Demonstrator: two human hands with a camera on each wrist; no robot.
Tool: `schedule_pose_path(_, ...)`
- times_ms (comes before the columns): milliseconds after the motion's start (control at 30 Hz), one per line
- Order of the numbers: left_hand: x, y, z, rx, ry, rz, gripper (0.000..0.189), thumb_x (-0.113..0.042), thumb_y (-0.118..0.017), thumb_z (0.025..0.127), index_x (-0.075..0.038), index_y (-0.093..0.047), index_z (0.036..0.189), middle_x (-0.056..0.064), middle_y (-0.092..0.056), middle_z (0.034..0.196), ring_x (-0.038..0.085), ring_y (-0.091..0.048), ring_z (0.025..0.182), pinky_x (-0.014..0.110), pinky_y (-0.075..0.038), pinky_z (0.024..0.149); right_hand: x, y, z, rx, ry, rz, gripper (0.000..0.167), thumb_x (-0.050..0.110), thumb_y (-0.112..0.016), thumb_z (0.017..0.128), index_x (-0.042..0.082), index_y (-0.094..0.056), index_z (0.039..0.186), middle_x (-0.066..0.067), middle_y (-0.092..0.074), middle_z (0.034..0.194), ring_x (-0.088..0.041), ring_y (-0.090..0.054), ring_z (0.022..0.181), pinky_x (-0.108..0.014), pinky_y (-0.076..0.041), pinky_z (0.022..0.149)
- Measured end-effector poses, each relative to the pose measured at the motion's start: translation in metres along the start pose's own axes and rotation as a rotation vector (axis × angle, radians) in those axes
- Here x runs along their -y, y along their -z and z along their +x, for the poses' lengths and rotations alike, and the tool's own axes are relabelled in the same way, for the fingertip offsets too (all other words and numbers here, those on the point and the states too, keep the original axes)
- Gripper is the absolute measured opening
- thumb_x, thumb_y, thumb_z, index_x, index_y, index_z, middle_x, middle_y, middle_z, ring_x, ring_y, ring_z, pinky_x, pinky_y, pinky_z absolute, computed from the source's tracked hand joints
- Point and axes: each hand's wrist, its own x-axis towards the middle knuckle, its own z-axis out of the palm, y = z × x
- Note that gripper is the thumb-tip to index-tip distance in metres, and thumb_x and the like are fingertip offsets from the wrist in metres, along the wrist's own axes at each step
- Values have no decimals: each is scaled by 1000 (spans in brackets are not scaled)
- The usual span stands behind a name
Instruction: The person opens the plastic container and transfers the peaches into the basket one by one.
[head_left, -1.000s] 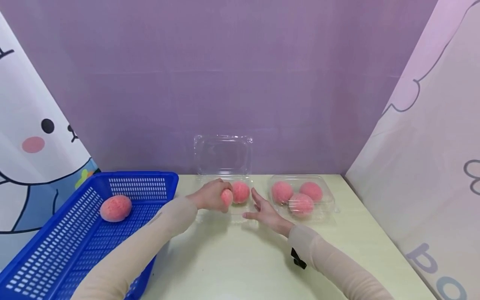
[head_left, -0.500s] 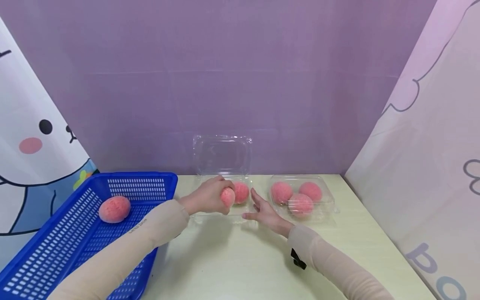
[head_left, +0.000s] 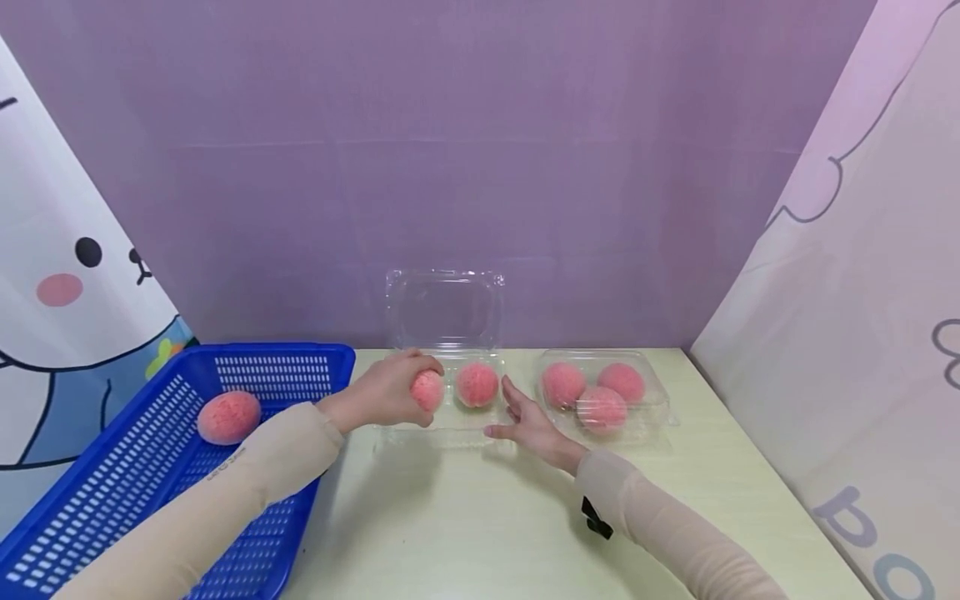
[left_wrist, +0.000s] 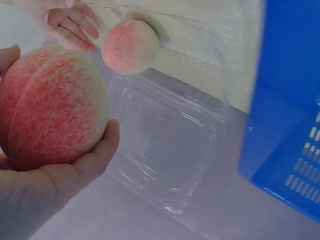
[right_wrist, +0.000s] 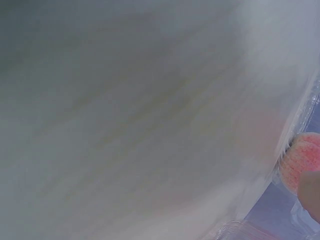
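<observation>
Gripping 1 pink peach (head_left: 427, 390), the left hand (head_left: 386, 390) has its fingers curled round the fruit at the left part of the open clear box (head_left: 450, 414), raised lid (head_left: 446, 310) behind. Lying in that box's right part, 1 other peach (head_left: 477, 385); just beside it, the right hand (head_left: 531, 429), thumb and fingers apart. Flanking on the desk (head_left: 465, 525): right, 1 clear container (head_left: 652, 419) with 3 peaches (head_left: 602, 410); left, 1 blue basket (head_left: 277, 367) with 1 basket peach (head_left: 229, 417).

- Head view evenly bright; soft shadows on the counter (head_left: 465, 533).
- Glints along the clear lid (head_left: 446, 308).
- Left wrist view dimmer, the blue basket (left_wrist: 282, 100) soft-edged.
- Right wrist view hazy, mostly blurred.
</observation>
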Motion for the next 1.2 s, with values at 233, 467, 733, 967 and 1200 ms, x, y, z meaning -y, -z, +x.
schedule_pose_path(233, 12, 2, -12, 9, 47, -42, 55, -18, -79, 63, -12, -59, 114, 5, -54, 106, 19, -53, 89, 34, -51, 72, -1, -1, -1, -7, -3, 31, 95, 13, -71, 78, 7, -5, 147, -6, -3, 154, -26, -12, 140, -40, -21, 111)
schedule_pose_path(467, 25, 9, -21, -16, 88, -42, 58, -18, -78, 62, -12, -58, 116, 7, -54, 112, 22, -53, 90, 34, -51, 67, -1, -1, 0, 3, 6, 57, 94, 9, -69, 79, 5, -4, 147, -8, -2, 154, -27, -10, 141, -41, -22, 111)
schedule_pose_path(733, 41, 16, -36, -36, 101, -15, 58, -19, -78, 64, -9, -57, 117, 10, -54, 110, 25, -53, 92, 37, -52, 69, -1, 0, 1, -1, 8, 46, 92, 9, -69, 80, 6, -5, 147, -7, -4, 154, -25, -12, 140, -39, -23, 111)
schedule_pose_path(967, 50, 26, -45, -60, 131, -12, 56, -20, -77, 67, -7, -56, 118, 13, -55, 107, 27, -53, 90, 40, -52, 70, 0, 0, 1, -15, -5, 62, 93, 9, -70, 79, 6, -6, 147, -8, -6, 154, -26, -13, 140, -39, -22, 111)
schedule_pose_path(1200, 58, 30, -52, -74, 156, -3, 59, -24, -77, 69, -8, -54, 121, 18, -52, 122, 34, -52, 103, 48, -52, 77, 16, 1, -6, 7, -31, 76, 93, 3, -68, 79, 0, -4, 146, -14, -3, 153, -30, -11, 140, -41, -21, 111)
